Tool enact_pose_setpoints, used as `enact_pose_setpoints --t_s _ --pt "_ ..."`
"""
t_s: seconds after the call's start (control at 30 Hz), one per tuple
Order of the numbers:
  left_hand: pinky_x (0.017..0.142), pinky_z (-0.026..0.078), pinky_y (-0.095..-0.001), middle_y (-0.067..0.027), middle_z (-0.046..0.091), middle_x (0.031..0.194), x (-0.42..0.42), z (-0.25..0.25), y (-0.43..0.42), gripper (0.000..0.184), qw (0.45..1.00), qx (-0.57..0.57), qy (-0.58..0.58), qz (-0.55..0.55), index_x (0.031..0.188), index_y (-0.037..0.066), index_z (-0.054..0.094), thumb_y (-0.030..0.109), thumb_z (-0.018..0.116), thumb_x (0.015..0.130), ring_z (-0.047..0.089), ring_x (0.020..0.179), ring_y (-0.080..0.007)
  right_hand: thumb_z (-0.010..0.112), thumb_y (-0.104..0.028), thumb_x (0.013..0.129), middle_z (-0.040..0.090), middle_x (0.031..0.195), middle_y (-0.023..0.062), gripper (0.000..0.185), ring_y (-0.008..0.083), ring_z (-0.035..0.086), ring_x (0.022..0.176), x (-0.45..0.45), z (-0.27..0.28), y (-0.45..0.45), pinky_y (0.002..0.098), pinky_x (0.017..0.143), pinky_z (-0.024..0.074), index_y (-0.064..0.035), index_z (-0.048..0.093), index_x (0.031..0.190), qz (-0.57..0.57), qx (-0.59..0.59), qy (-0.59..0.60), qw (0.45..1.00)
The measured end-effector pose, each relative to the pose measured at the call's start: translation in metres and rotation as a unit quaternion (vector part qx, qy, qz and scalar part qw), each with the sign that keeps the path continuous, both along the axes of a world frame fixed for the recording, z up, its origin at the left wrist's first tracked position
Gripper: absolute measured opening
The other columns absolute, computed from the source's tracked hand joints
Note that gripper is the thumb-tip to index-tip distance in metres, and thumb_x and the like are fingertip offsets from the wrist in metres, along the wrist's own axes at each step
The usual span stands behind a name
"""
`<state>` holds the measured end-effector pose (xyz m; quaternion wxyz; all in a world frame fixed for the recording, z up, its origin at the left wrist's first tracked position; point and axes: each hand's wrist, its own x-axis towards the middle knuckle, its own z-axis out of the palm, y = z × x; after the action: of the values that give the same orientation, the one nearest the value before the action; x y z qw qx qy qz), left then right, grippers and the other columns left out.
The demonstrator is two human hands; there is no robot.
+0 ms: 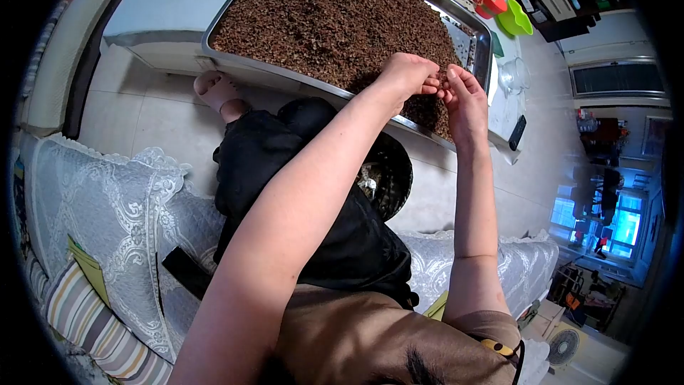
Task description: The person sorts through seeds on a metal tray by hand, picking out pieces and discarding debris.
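A large metal tray (pixel 489 64) holds a wide heap of small reddish-brown dried bits (pixel 313 14), whose kind I cannot name for sure. Over its near right part, my left hand (pixel 410 77) is closed with thumb and fingertips pinched together. Just to the right, my right hand (pixel 467 100) faces it, its thumb and fingers also pinched. The two sets of fingertips nearly meet above the heap. Something tiny and dark seems to be between them, too small to make out.
Below the tray's near edge stands a black bin (pixel 392 175) with some waste inside. Past the tray's right end are a red container (pixel 488 0), a green bowl (pixel 514 18), a clear glass vessel (pixel 513 75) and a black phone-like object (pixel 518 132). A lace-covered sofa (pixel 121 214) lies behind.
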<state>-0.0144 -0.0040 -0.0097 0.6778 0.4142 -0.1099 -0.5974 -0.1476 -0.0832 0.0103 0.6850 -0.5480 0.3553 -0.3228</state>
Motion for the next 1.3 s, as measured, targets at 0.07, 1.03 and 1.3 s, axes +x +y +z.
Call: enact_pose_setpoints --t_s 0.07,1.03,1.3 --pt "0.073 0.057 -0.0251 -0.0084 0.069 0.089 -0.002 0.003 0.004 0.02 0.998 -0.014 -0.056 -0.001 0.102 -0.004 0.066 0.012 0.07 0.091 0.066 0.074 -0.0114 0.066 -0.01 0.094 0.063 0.087 0.0043 0.02 0.0108 0.06 0.071 0.004 0.0 0.004 0.0243 0.063 0.0519 0.0011 0.06 0.109 -0.002 -0.075 0.047 0.996" --pt "0.07 0.056 -0.0226 -0.01 0.069 0.086 -0.003 -0.006 -0.005 0.016 0.995 -0.024 -0.096 0.024 0.096 -0.005 0.068 0.009 0.067 0.088 0.067 0.074 -0.0123 0.064 -0.007 0.094 0.063 0.089 0.0058 0.016 0.0119 0.061 0.072 0.003 -0.006 0.003 0.0231 0.067 0.0538 -0.0011 0.056 0.107 -0.052 0.138 -0.072 0.987" --pt "0.067 0.054 -0.0227 -0.0066 0.069 0.084 -0.001 -0.001 -0.001 0.018 0.997 -0.027 -0.066 0.011 0.094 0.0 0.068 0.017 0.069 0.089 0.065 0.072 -0.0111 0.063 -0.009 0.095 0.064 0.09 0.0045 0.016 0.0103 0.061 0.074 0.009 0.005 0.014 0.0214 0.065 0.0528 -0.0013 0.058 0.108 -0.012 0.009 0.002 1.0"
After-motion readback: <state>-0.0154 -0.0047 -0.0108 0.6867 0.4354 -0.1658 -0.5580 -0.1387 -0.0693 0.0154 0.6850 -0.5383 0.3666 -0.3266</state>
